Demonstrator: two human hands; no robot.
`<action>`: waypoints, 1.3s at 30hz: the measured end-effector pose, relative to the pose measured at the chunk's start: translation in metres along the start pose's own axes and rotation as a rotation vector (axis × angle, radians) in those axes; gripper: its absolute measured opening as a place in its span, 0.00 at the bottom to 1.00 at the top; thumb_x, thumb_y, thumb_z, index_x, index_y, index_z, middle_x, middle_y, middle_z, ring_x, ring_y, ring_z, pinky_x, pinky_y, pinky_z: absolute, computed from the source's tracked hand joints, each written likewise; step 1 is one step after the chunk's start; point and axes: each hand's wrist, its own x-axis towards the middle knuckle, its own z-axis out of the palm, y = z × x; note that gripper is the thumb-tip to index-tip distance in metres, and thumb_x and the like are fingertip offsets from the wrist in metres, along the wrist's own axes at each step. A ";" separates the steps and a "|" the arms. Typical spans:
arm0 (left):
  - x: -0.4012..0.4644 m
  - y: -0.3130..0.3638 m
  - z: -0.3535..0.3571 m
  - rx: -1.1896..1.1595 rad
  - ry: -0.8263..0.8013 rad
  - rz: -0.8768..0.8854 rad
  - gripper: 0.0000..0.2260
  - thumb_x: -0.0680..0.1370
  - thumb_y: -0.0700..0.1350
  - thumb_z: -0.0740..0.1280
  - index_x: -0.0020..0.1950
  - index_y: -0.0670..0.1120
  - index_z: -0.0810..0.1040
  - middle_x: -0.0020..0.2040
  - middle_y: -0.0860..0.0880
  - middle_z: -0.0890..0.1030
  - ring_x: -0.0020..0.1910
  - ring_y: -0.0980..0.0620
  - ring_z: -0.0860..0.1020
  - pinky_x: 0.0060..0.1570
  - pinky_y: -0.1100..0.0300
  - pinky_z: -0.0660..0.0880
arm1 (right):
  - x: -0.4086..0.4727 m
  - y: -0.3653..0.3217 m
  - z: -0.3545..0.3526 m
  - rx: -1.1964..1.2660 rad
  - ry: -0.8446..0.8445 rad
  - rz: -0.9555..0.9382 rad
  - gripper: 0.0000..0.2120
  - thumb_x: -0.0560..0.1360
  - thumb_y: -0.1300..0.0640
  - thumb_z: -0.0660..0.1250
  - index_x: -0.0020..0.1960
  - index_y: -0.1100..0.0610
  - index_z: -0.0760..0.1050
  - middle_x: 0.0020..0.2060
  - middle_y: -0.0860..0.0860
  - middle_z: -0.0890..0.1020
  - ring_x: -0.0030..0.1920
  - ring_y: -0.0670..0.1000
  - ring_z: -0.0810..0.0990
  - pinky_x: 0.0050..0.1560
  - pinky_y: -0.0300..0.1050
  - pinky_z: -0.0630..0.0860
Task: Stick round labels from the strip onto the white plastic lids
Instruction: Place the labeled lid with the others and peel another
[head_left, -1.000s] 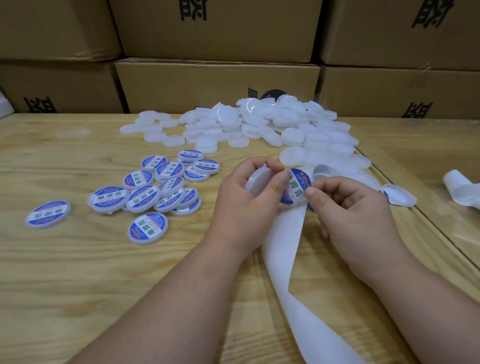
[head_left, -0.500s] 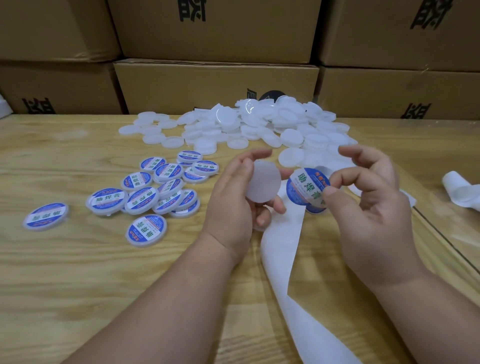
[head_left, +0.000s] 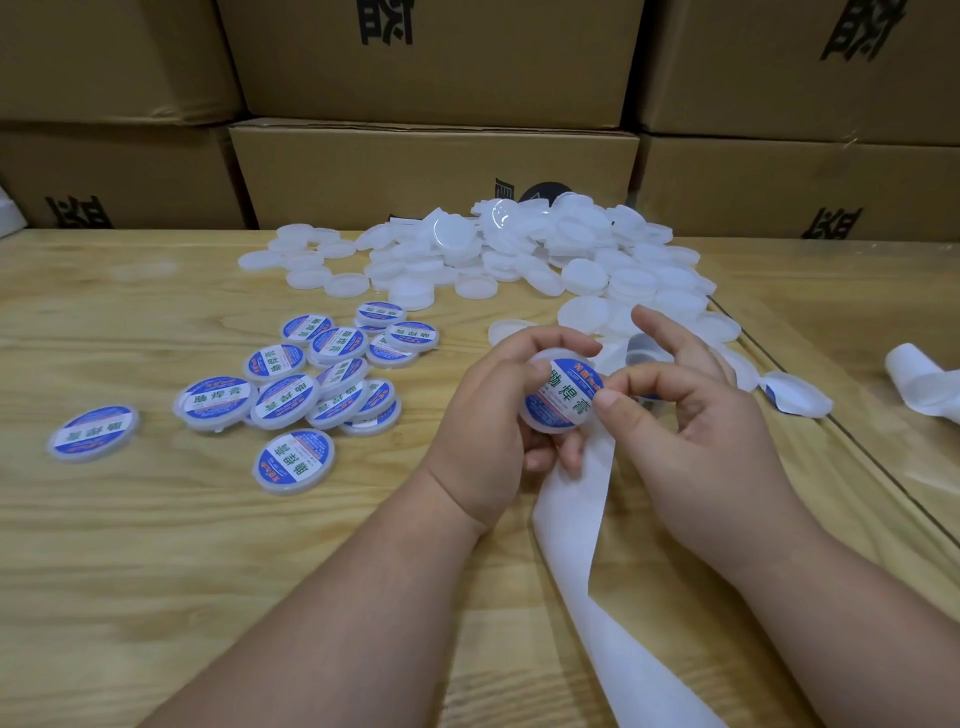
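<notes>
My left hand (head_left: 483, 415) grips a white plastic lid (head_left: 537, 422) above the table, thumb on its face and fingers round its rim. A round blue-and-white label (head_left: 563, 397) lies on the lid's face. My right hand (head_left: 691, 431) pinches the label's right edge between thumb and index finger. The white backing strip (head_left: 576, 499) runs from under both hands down to the bottom edge. A heap of bare white lids (head_left: 519, 249) lies behind my hands. Several labelled lids (head_left: 291, 395) cluster to the left.
One labelled lid (head_left: 93, 434) lies alone at far left. Stacked cardboard boxes (head_left: 431, 171) wall off the back of the wooden table (head_left: 156, 545). A curl of white strip (head_left: 919, 384) lies at the right edge, past a seam in the tabletop.
The right hand peeled the label off the strip and brought it onto the lid held by the left hand. The lid and label now meet; before they were apart.
</notes>
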 end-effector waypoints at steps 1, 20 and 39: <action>0.000 0.000 0.000 0.011 -0.001 0.005 0.15 0.71 0.44 0.56 0.49 0.49 0.81 0.36 0.43 0.79 0.24 0.47 0.72 0.23 0.61 0.55 | 0.000 0.001 0.000 -0.002 0.004 0.002 0.05 0.69 0.47 0.68 0.40 0.39 0.82 0.71 0.34 0.69 0.76 0.37 0.59 0.69 0.36 0.58; -0.001 0.004 0.004 0.041 0.026 -0.005 0.17 0.69 0.40 0.56 0.45 0.53 0.83 0.34 0.46 0.80 0.22 0.46 0.72 0.23 0.62 0.56 | 0.001 0.002 -0.001 -0.045 0.018 0.010 0.08 0.74 0.52 0.73 0.40 0.39 0.82 0.69 0.35 0.72 0.74 0.38 0.62 0.66 0.34 0.59; -0.002 0.002 0.006 0.225 0.282 0.107 0.11 0.78 0.39 0.72 0.48 0.56 0.79 0.40 0.52 0.85 0.25 0.57 0.74 0.24 0.63 0.70 | -0.003 -0.001 0.000 0.035 0.016 -0.112 0.18 0.74 0.62 0.70 0.52 0.38 0.81 0.66 0.38 0.75 0.71 0.39 0.67 0.57 0.23 0.65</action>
